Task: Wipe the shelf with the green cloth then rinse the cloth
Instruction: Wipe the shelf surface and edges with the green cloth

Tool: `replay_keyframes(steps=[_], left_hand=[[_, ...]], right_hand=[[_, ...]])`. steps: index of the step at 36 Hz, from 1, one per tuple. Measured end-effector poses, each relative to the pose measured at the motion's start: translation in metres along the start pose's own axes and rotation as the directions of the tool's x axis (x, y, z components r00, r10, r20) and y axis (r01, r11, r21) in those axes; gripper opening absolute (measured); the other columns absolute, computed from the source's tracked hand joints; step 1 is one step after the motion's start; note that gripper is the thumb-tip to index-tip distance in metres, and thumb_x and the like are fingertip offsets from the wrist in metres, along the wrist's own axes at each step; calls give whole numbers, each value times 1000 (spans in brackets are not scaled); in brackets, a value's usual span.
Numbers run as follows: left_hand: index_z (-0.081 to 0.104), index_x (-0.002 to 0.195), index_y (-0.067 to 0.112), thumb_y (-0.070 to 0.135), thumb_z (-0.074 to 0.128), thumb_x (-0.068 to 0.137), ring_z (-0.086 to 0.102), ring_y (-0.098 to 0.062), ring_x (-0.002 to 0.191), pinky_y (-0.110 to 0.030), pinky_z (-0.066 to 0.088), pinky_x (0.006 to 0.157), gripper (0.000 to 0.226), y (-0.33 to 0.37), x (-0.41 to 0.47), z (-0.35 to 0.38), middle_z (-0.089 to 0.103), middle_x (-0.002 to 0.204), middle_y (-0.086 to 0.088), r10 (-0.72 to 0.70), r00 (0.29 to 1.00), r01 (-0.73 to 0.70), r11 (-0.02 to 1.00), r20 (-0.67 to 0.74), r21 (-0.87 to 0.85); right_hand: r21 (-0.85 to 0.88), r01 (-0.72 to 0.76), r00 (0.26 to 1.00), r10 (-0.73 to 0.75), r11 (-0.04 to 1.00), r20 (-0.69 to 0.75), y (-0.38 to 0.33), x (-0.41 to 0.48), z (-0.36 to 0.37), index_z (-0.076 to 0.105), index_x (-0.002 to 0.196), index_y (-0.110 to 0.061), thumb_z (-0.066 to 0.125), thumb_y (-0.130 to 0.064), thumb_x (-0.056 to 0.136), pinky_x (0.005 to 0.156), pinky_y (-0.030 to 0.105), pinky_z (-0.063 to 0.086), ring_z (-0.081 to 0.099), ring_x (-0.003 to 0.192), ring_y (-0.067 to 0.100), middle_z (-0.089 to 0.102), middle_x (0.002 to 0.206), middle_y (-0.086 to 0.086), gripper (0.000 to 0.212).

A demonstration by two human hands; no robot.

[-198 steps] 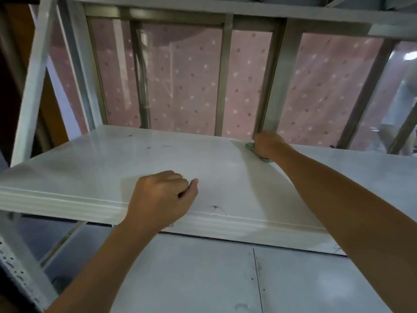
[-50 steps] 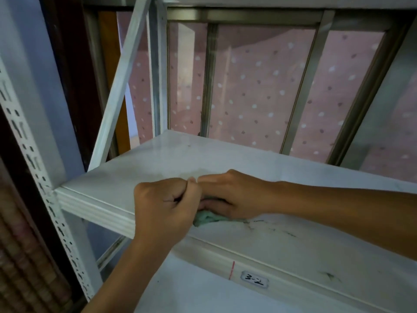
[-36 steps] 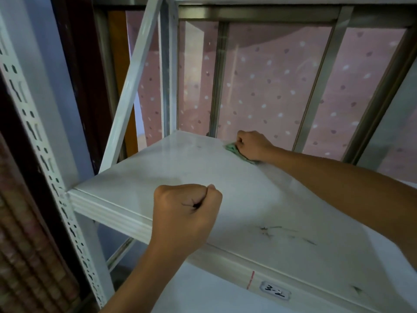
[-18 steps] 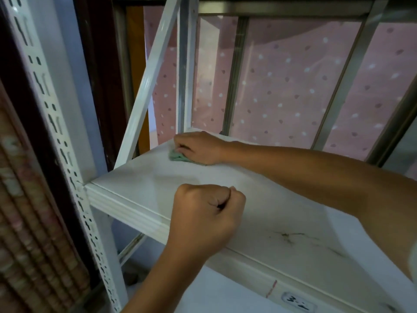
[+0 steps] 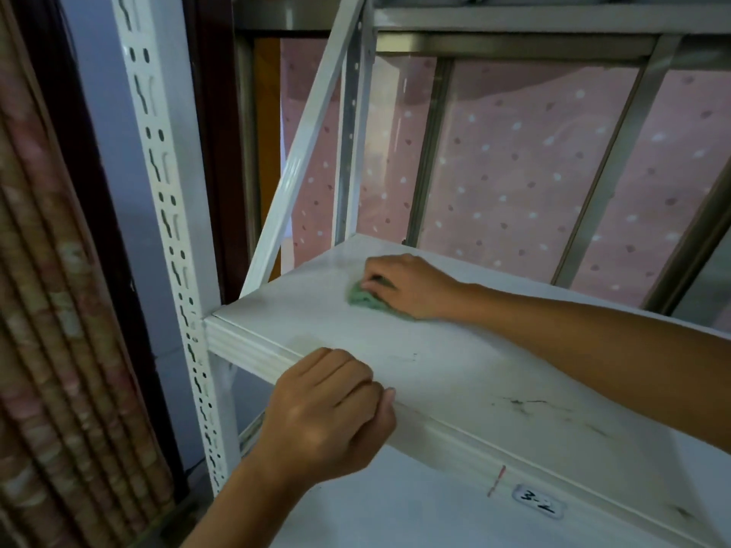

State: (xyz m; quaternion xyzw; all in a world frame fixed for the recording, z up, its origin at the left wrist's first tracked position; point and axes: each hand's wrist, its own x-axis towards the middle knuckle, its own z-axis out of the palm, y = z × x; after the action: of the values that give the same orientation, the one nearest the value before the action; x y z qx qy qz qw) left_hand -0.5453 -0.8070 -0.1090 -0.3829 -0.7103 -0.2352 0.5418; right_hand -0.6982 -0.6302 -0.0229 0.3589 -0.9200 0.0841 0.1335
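Observation:
The white shelf [image 5: 455, 373] runs from centre left to lower right, with dark smudges toward its right part. My right hand [image 5: 407, 284] reaches across it and presses the green cloth [image 5: 362, 298] flat onto the board near the shelf's far left corner; only the cloth's left edge shows under the fingers. My left hand [image 5: 332, 413] is a closed fist that rests on the shelf's front edge, with nothing seen in it.
A perforated white upright [image 5: 170, 231] and a diagonal brace [image 5: 304, 152] frame the shelf's left end. Behind stands a window frame with a pink dotted curtain [image 5: 514, 172]. A lower shelf [image 5: 395, 516] lies beneath, and a small label [image 5: 538, 506] sticks to the front rail.
My right hand has carried the cloth from the front, to the back, then to the far left corner, now slightly toward the front. The left fist stays on the front edge.

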Motion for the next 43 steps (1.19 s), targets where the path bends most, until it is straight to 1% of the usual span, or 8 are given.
replay_keyframes(steps=[5, 10, 22, 26, 29, 32, 38, 43], left_hand=[[77, 76, 4, 12, 72, 88, 66, -27, 75, -34, 53, 76, 15, -28, -17, -23, 74, 84, -9, -52, 997, 43, 991, 63, 127], [80, 89, 4, 15, 70, 92, 72, -25, 85, -34, 58, 83, 16, -55, -35, -36, 77, 94, -10, -120, 992, 112, 978, 37, 175], [81, 89, 3, 17, 71, 93, 76, -21, 89, -42, 63, 81, 17, -52, -43, -26, 79, 95, -9, -153, 981, 168, 977, -117, 134], [82, 89, 4, 20, 78, 92, 76, -17, 91, -34, 60, 93, 17, -55, -44, -28, 79, 94, -6, -141, 983, 157, 977, -118, 142], [82, 86, 3, 22, 77, 92, 75, -15, 91, -23, 53, 104, 21, -55, -40, -35, 79, 93, -7, -131, 984, 149, 976, -117, 157], [80, 81, 3, 24, 76, 92, 73, -14, 85, -14, 48, 104, 25, -55, -34, -44, 79, 87, -7, -155, 982, 169, 974, -104, 148], [80, 79, 7, 26, 70, 98, 75, -17, 85, -12, 39, 110, 30, -63, -39, -52, 78, 89, -5, -118, 993, 116, 971, -4, 210], [83, 89, 12, 29, 60, 104, 73, -17, 100, -17, 30, 121, 32, -68, -50, -57, 79, 102, -5, -50, 994, 19, 955, 97, 295]], right_hand=[[-118, -416, 909, 416, 902, -24, 74, 37, 3, 59, 104, -9, 43, -33, 103, 74, 37, 49, 60, 86, 31, 66, 102, 18, 29], [-187, -542, 834, 552, 820, 6, 101, 79, 11, 53, 117, -4, 38, -29, 103, 74, 36, 46, 59, 98, 36, 60, 115, 24, 32], [-202, -288, 949, 307, 936, 71, 28, 135, 33, 49, 112, -4, 41, -29, 103, 67, 33, 35, 49, 77, 24, 49, 79, 5, 27], [-153, -160, 982, 172, 975, 72, -15, 137, 38, 43, 99, -14, 44, -26, 103, 70, 30, 36, 50, 74, 22, 49, 75, -1, 13], [-75, -69, 991, 78, 995, 110, -43, 137, 43, 56, 113, -14, 45, -30, 104, 86, 33, 50, 62, 93, 23, 65, 107, 4, 21], [-119, 22, 982, 1, 993, 189, -59, 128, 37, 57, 129, -15, 41, -33, 106, 101, 38, 49, 61, 110, 23, 62, 130, 3, 33], [-164, 27, 997, -15, 986, 79, -69, 112, 36, 55, 97, -22, 37, -38, 104, 76, 44, 54, 58, 75, 16, 62, 91, -3, 25], [-129, -17, 999, 23, 992, 41, -90, 100, 37, 50, 96, -22, 39, -40, 103, 72, 39, 54, 57, 72, 16, 59, 85, -3, 23]])
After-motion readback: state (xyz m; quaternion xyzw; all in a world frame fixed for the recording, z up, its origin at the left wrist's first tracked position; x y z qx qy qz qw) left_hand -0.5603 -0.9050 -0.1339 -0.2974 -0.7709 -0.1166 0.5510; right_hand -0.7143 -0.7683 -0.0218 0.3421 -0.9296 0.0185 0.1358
